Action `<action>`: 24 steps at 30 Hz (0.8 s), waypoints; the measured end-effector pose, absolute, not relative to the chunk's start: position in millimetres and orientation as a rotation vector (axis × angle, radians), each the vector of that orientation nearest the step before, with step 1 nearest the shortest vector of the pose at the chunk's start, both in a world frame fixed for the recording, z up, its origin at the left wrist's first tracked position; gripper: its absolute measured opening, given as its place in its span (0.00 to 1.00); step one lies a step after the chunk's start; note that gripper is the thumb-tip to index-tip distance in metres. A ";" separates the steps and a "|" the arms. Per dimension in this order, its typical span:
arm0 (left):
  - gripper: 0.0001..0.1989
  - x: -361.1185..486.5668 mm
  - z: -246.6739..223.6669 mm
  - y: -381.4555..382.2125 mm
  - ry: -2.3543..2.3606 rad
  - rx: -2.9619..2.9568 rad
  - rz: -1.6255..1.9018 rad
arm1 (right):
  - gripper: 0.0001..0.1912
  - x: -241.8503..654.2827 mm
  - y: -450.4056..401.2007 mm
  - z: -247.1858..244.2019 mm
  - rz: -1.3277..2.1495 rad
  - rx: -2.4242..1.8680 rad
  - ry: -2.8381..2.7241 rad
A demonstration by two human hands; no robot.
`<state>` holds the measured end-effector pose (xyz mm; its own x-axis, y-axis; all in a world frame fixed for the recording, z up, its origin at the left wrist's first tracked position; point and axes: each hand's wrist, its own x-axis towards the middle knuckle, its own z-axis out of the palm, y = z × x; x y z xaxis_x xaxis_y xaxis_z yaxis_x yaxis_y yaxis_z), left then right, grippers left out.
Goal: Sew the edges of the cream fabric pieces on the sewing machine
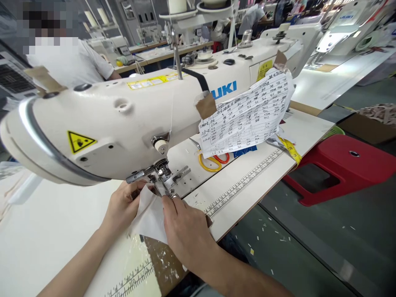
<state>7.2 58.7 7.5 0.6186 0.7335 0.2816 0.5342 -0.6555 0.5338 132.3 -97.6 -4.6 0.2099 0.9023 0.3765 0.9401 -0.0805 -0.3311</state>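
A piece of white fabric [151, 216] lies at the needle area of a white sewing machine [139, 119]. My left hand [123, 204] pinches the fabric's left edge, just below the machine head. On the other side, my right hand [185, 227] grips the right edge with curled fingers, close to the presser foot [169, 190]. The fabric hangs toward me between both hands. Its far end is hidden by the machine parts and my fingers.
Scissors [210, 163] with yellow and red handles lie behind the needle area. A handwritten sheet [247, 115] hangs taped on the machine. A printed ruler [241, 187] runs along the table; a yellow tape measure [290, 149] droops over its edge. Right stands a red stool [349, 161]. A person [68, 62] is behind.
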 end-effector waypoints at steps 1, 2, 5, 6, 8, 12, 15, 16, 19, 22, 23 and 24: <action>0.14 7.3 8.3 58.5 1.029 2.416 0.676 | 0.15 132.4 -97.6 -4.4 -0.092 -2.001 -1.697; 0.14 7.4 9.0 58.3 1.047 2.391 0.671 | 0.14 132.6 -97.6 -4.1 -0.084 -2.004 -1.695; 0.14 7.9 9.5 57.1 1.077 2.332 0.667 | 0.13 133.2 -97.5 -3.1 -0.070 -1.993 -1.691; 0.13 7.9 9.4 56.7 1.083 2.316 0.670 | 0.13 133.4 -97.4 -2.7 -0.067 -1.993 -1.688; 0.13 7.6 9.1 56.0 1.093 2.293 0.671 | 0.14 133.4 -97.1 -2.0 -0.046 -2.008 -1.685; 0.12 5.4 8.4 56.0 1.071 2.327 0.668 | 0.14 132.9 -96.3 -1.3 -0.013 -2.042 -1.694; 0.11 3.4 7.6 57.7 0.991 2.469 0.728 | 0.15 132.3 -95.9 -1.5 -0.041 -2.034 -1.692; 0.10 2.8 7.2 58.5 0.932 2.543 0.765 | 0.15 132.1 -95.7 -1.6 -0.055 -2.034 -1.687; 0.11 1.1 5.1 61.6 0.702 2.768 0.879 | 0.15 131.5 -94.8 -1.9 -0.097 -2.054 -1.677; 0.14 -0.8 2.1 63.9 0.611 2.882 0.905 | 0.16 131.4 -93.8 -2.3 -0.133 -2.057 -1.679; 0.14 -1.5 1.3 64.3 0.601 2.896 0.899 | 0.17 131.5 -93.7 -2.5 -0.145 -2.052 -1.679; 0.14 -2.1 0.6 64.6 0.586 2.906 0.892 | 0.17 131.7 -93.7 -2.8 -0.156 -2.050 -1.681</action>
